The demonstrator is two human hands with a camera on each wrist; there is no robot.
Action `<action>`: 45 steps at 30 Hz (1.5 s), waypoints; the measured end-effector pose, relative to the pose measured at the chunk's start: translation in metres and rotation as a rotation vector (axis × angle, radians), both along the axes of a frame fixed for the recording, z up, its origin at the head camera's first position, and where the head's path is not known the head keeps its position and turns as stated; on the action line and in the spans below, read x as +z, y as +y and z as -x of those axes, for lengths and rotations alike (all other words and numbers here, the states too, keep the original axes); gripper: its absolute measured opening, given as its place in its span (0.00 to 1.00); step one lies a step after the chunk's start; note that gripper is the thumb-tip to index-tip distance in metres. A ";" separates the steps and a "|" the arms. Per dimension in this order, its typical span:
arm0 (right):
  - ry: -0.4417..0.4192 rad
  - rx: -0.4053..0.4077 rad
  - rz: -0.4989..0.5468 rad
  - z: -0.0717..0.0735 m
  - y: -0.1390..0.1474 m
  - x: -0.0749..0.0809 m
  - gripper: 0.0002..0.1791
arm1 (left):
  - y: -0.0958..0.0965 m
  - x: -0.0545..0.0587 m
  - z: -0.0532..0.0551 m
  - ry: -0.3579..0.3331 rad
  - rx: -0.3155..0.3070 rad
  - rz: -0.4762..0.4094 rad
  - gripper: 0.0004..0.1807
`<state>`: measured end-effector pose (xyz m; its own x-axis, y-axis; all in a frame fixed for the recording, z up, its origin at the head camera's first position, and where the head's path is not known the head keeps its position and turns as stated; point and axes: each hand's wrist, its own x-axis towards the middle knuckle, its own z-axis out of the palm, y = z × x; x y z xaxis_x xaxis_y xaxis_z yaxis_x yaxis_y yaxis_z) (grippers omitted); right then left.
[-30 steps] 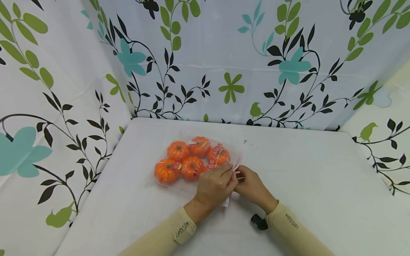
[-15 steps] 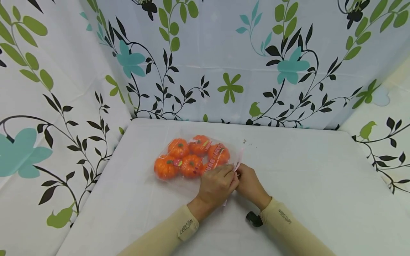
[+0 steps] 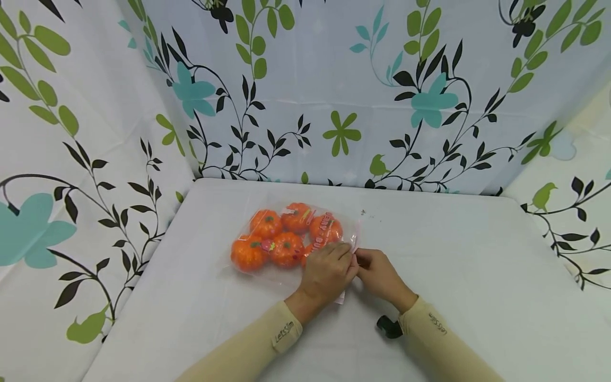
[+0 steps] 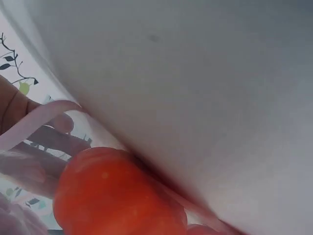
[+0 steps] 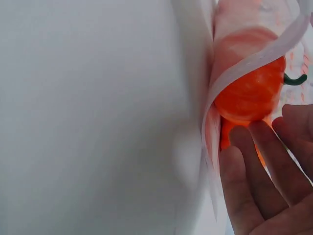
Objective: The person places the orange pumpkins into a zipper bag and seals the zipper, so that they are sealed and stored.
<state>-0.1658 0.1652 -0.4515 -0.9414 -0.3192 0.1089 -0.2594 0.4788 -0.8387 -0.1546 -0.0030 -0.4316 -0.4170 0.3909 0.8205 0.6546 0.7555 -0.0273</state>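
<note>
A clear zip bag (image 3: 267, 276) with red lettering lies on the white table, holding several orange toy pumpkins (image 3: 286, 249). My left hand (image 3: 326, 270) grips the bag near its right edge and covers part of one pumpkin. Fingertips of my right hand (image 3: 379, 276) pinch that same edge, right beside the left hand. In the left wrist view a pumpkin (image 4: 117, 196) shows large, with a pale pink strip (image 4: 39, 122) of the bag over the fingers. The right wrist view has the bag's curved zip strip (image 5: 254, 61) crossing a green-stemmed pumpkin (image 5: 252, 93), above my fingers (image 5: 232, 166).
The white tabletop (image 3: 453, 254) stretches around the bag. A small black object (image 3: 389, 327) sits against the right cuff. Behind and at the sides hangs a white curtain (image 3: 296, 85) printed with leaves and flowers.
Both hands stay at the bag's right edge. My right hand drew in toward the left, then shifted slightly down and right. The pink strip that stood up now lies flatter.
</note>
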 end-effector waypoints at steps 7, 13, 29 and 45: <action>-0.033 -0.062 0.027 -0.005 0.024 0.002 0.15 | 0.004 0.001 -0.003 -0.157 0.014 0.056 0.07; 0.039 -0.149 0.073 -0.016 0.039 0.006 0.16 | -0.004 0.004 -0.011 -0.334 -0.006 0.141 0.18; -0.148 -0.083 0.148 -0.044 0.024 0.042 0.23 | -0.039 0.040 -0.040 -0.345 -0.140 0.190 0.27; -0.524 0.146 0.177 -0.059 0.017 0.009 0.21 | -0.027 0.015 -0.072 -0.166 -0.049 0.528 0.04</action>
<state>-0.1067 0.1824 -0.4425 -0.8314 -0.4697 -0.2970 0.1596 0.3101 -0.9372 -0.0831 -0.0299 -0.4171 -0.4954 0.7531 0.4328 0.7163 0.6361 -0.2869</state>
